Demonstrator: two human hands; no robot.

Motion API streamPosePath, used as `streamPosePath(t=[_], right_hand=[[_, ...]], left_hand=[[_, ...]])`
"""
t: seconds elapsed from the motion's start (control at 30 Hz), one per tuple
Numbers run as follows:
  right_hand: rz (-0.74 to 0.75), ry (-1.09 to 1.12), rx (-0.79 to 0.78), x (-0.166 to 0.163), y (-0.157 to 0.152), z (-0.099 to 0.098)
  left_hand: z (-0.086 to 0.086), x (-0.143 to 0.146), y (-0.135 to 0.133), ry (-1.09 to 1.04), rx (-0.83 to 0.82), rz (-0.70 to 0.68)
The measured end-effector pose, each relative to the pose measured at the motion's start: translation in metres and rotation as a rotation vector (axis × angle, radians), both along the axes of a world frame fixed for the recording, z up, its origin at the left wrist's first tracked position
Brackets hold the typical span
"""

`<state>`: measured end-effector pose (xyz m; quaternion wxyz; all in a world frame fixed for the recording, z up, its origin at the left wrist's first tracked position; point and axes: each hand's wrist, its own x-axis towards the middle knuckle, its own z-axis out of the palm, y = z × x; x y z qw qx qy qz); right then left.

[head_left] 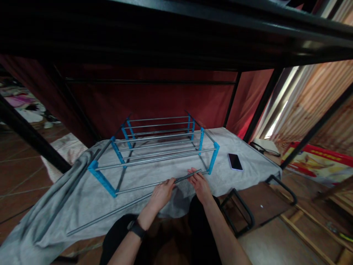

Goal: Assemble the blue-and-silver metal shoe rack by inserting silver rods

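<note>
A rack of grey metal rods with blue plastic side pieces (156,147) lies on a grey cloth (91,198). A long loose grey rod (116,210) runs from lower left up to the rack's near right corner. My left hand (162,193) is closed around this rod near its middle. My right hand (200,184) pinches the same rod close to its upper end, beside the blue corner piece (213,158). A dark band sits on my left wrist.
A black phone (235,162) lies on the cloth to the right of the rack. Black metal bed-frame bars (261,103) cross overhead and at both sides. A black metal loop (239,213) stands by my right knee. Wooden slats lie at the lower right.
</note>
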<state>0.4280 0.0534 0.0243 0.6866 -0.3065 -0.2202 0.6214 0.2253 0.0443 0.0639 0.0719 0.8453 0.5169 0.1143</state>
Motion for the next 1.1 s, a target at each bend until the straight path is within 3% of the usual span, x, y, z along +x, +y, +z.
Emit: streamPosePath(t=[0.2,0.47,0.6,0.87,1.1], right_hand=[[-0.093,-0.117,-0.025,-0.003,0.016,-0.005],[-0.190,0.033,-0.211,0.030,0.038,-0.019],[-0.212,0.041,-0.243,0.039,0.044,-0.024],[-0.254,0.039,-0.267,0.041,0.057,-0.025],[-0.304,0.028,-0.341,0.044,0.064,-0.032]], left_hand=[[-0.012,-0.018,0.005,-0.018,-0.007,-0.018],[-0.039,-0.118,0.006,0.031,0.173,0.195],[-0.048,-0.149,0.004,-0.002,0.225,0.290],[-0.069,-0.166,-0.003,0.023,0.243,0.791],[-0.061,-0.161,-0.009,-0.076,0.097,1.069]])
